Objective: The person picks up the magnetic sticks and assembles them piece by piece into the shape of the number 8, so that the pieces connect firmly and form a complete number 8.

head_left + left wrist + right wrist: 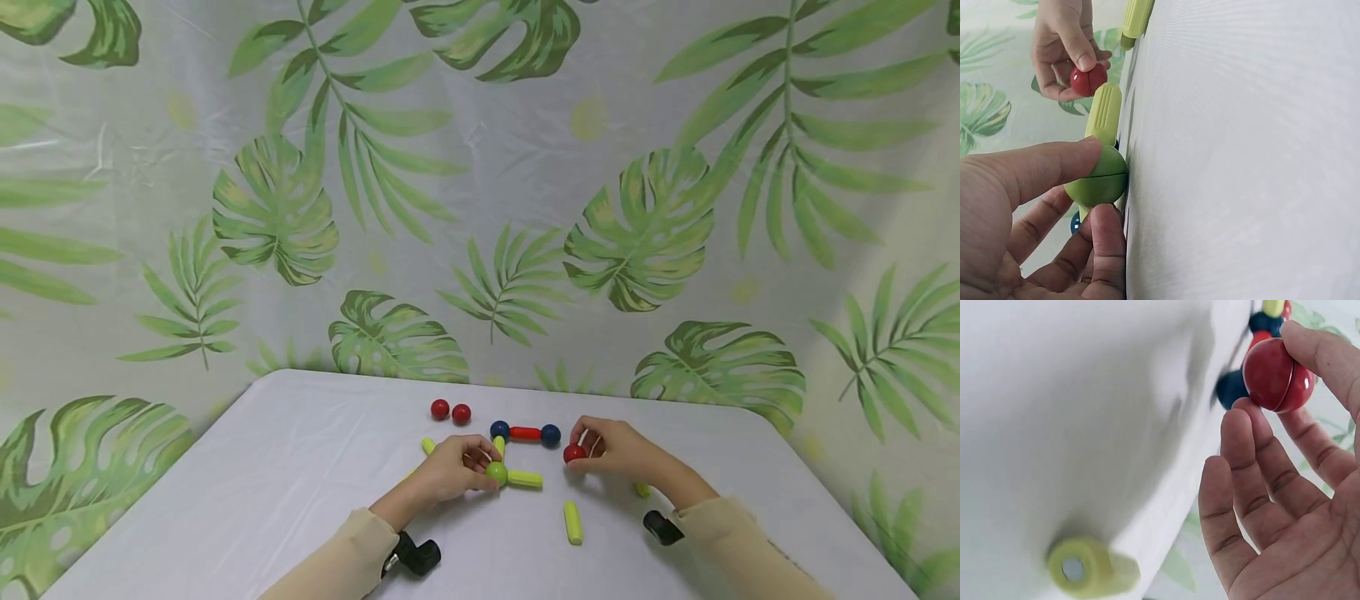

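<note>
Thumb and fingertips of the left hand (456, 467) pinch a glossy green ball (497, 473), which sits at the very tips of that hand, on its right side. One ridged yellow-green rod (525, 479) meets the ball and points toward the right hand (618, 450); a second yellow-green rod (499, 450) runs from it away from the person to a dark blue ball (499, 430). Beyond the hands, a red rod (525, 433) joins this ball to another dark blue ball (551, 435).

The right hand pinches a seamed red ball (574, 453) between thumb and fingertips, its other fingers spread loosely. That ball lies at the hand's left edge, near the second blue ball and apart from the green one; whether it clears the white surface (487, 550) is hard to judge.

Between the forearms lies a loose yellow-green rod (573, 523). A further rod (642, 490) shows partly under the right wrist, and another rod end (428, 446) peeks out behind the left hand. Two spare red balls (451, 412) rest side by side farther back, before a leaf-print curtain (510, 192).
</note>
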A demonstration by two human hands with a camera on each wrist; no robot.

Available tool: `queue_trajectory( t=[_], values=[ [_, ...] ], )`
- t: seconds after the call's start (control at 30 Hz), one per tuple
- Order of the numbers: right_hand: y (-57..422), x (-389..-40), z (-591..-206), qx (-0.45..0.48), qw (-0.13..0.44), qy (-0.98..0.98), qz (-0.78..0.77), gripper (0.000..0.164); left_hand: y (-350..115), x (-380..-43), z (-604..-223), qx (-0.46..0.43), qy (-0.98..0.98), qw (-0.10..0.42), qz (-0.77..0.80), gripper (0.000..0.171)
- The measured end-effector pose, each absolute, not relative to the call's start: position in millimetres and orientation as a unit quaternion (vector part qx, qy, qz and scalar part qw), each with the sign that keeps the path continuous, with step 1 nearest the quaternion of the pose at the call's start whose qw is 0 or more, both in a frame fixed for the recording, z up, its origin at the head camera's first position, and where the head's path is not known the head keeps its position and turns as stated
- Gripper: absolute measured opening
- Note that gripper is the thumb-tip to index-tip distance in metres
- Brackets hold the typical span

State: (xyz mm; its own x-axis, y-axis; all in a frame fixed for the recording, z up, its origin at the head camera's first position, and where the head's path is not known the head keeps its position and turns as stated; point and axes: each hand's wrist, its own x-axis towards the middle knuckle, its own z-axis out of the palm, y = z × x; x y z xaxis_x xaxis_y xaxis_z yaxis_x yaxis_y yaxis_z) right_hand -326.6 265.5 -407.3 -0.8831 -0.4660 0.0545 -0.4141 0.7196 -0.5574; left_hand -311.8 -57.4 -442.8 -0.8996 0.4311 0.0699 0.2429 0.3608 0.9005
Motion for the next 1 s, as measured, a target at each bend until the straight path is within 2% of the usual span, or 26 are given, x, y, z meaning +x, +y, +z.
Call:
queue_trajectory(
  t=[0.5,1.0],
  values=[
    [242.2,-313.3,-421.9,-0.256,0.074,0.912,-0.313,0.036,-57.0,-311.3,-442.5,0.199,0.816,0.094,0.534,0.029],
    [235.3,-305.4,-421.0,-0.253,0.091,0.909,-0.318,0.035,-56.9,-312.8,-444.1,0.201,0.816,0.092,0.534,0.029]
  ],
)
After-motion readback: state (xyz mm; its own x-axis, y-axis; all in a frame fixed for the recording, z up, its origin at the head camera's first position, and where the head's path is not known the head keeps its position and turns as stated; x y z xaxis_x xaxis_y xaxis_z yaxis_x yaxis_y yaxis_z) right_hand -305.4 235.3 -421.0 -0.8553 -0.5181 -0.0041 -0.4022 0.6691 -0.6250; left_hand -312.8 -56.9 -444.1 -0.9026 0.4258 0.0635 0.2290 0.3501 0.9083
